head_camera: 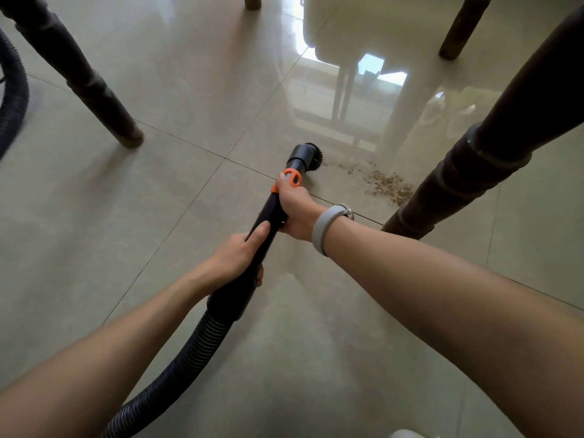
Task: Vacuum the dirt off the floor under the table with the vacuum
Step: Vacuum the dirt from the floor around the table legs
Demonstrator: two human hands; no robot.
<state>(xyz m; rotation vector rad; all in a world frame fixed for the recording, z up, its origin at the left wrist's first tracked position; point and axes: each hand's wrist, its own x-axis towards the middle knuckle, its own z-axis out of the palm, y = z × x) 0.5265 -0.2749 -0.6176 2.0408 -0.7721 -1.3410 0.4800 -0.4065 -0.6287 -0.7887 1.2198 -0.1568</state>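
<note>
The vacuum wand (268, 216), a black rigid tube, slopes down away from me toward the middle of the tiled floor (189, 74), ending in a round brush head (308, 154) whose bristles face right and sit at floor level. An orange collar (290, 178) rings the tube just behind that head. My right hand (295, 207) grasps the tube directly below the collar, thumb lying up against the orange part, fingers wrapped underneath. My left hand (241, 251) grasps the tube lower down, thumb laid along its top, fingers curled around the far side; the two hands are close together but apart. Behind my left hand the tube widens into a cuff joined to a ribbed black hose (177, 361), which runs off toward the bottom edge of the view; a second loop of hose (15, 102) shows at the left edge. The dirt (385, 183), a patch of tan crumbs, lies on the floor just right of the brush head, thinnest near the bristles and densest against the base of the near-right table leg (458, 165). I cannot tell whether the bristles touch the nearest crumbs. A grey wristband (324, 229) sits on my right wrist. A second dark leg (79, 74) stands at left, and two more leg ends appear along the top edge.
</note>
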